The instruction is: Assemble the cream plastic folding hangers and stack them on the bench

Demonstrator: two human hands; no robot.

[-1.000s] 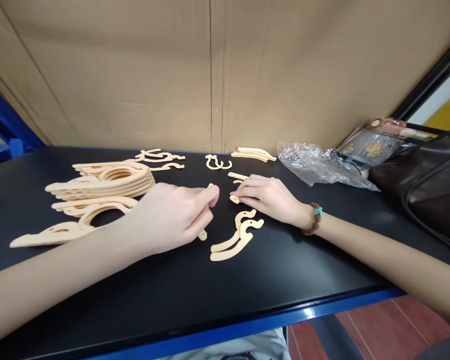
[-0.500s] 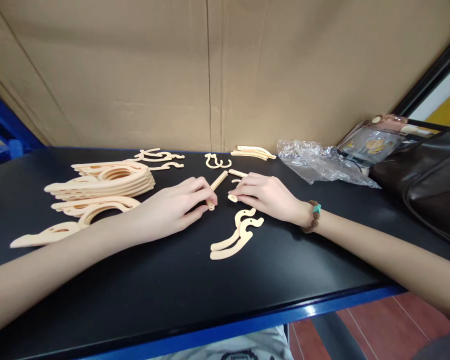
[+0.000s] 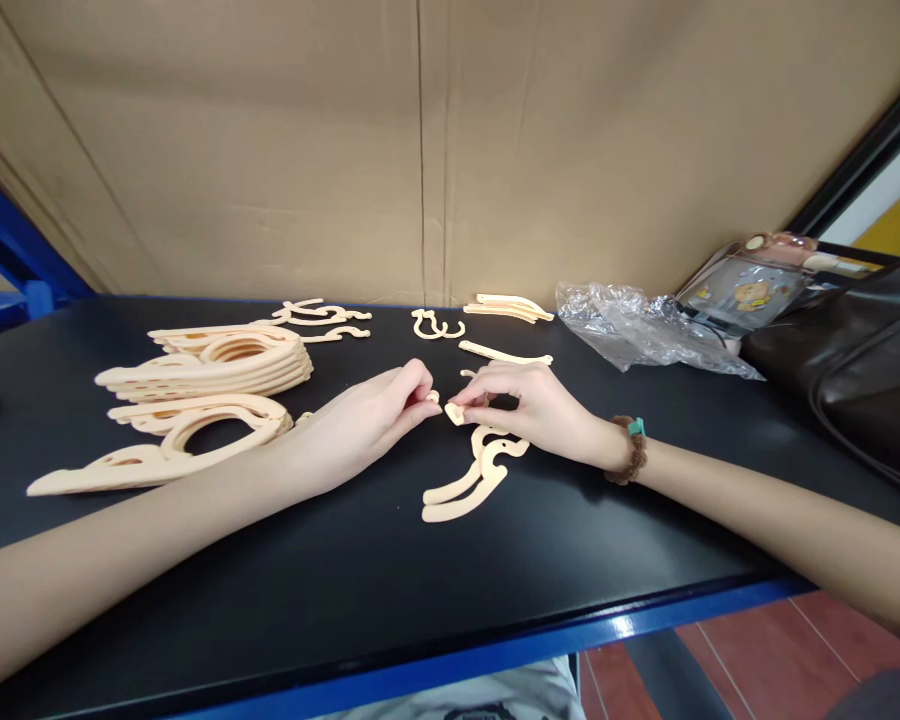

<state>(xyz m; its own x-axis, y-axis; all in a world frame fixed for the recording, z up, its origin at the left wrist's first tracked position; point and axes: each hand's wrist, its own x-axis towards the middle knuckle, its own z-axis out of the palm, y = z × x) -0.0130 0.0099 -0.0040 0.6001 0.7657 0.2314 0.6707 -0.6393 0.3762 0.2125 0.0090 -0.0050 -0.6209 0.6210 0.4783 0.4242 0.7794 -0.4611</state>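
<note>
My left hand is closed in a pinch, with the small end of a beige hanger arm showing at the fingertips; the rest is hidden by the hand. Facing it, my right hand pinches another beige hanger piece with a rounded end. The two ends are close but apart. Just below my right hand, two curved hanger hooks lie overlapping on the black table. A slim beige strip rests behind that hand.
To the left is a stack of folded beige hangers. Loose hooks, a curved pair and several strips lie along the back. Clear plastic bags and a dark leather bag are at the right.
The long strip in my left hand has turned so that only its end shows. My right hand has come slightly down and left with its piece, uncovering the strip behind it.
</note>
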